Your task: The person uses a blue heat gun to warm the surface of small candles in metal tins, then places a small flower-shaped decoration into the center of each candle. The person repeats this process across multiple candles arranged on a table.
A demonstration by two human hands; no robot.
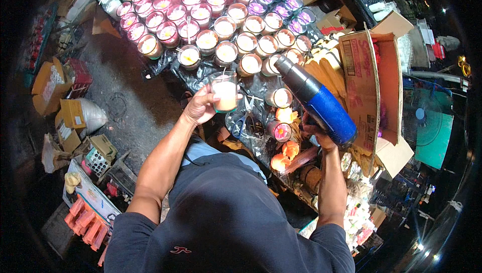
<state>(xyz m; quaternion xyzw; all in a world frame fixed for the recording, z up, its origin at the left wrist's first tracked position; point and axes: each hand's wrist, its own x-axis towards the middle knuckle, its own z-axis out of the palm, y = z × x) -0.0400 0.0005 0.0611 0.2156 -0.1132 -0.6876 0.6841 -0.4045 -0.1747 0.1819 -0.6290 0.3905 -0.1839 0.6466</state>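
Note:
My left hand (201,104) is closed around a glass candle (225,92) with pale wax and a wick standing up from it. In my right hand (317,133) is a blue heat gun (321,104) with a black nozzle, which points up and left over the table's edge; some of the fingers are hidden behind its body. Between the two hands, blue-handled scissors (244,117) lie on black plastic. Beside the gun stand a glass candle with pale wax (280,97) and one with a pink flower (281,131). Orange artificial flowers (286,155) lie just below.
Many glass candles (207,9), pink, peach and purple-flowered, crowd the table ahead. A large open cardboard box (357,82) stands close on the right, with a fan (420,115) beyond it. Smaller boxes (50,84) sit on the floor at left.

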